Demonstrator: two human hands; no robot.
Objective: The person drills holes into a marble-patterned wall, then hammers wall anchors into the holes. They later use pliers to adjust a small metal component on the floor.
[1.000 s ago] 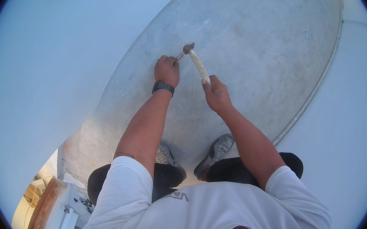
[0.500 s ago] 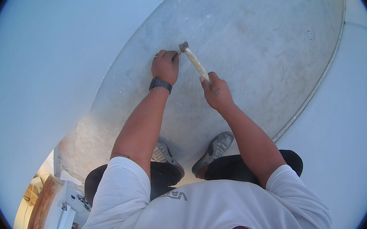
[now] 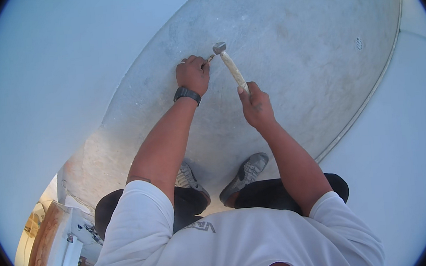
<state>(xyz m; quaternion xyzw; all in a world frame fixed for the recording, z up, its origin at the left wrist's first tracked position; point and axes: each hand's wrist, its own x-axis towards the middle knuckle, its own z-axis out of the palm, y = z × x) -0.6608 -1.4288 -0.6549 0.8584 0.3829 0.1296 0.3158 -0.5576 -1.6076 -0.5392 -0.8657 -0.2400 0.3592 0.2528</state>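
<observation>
My right hand [image 3: 257,107] is closed round the pale handle of a hammer [image 3: 233,70]. The hammer's metal head stands just right of the end of a thin metal chisel [image 3: 210,59], with a small gap between them. That chisel is gripped in my left hand [image 3: 193,75], which wears a ring and a dark wristwatch. Most of the chisel and its working end are hidden by my fingers. Both hands are over the worn grey floor [image 3: 288,64], near its left edge by the white wall.
White walls [image 3: 54,81] curve up along both sides of the floor. A small round drain [image 3: 359,43] is set in the floor at the right. My shoes [image 3: 245,177] stand close behind my hands. At lower left, past the floor's edge, is a curved brown-topped ledge [image 3: 43,241].
The hammer head has come away from the chisel's end, up and to the right, with my right hand shifting slightly right. My left hand stays nearly in place.
</observation>
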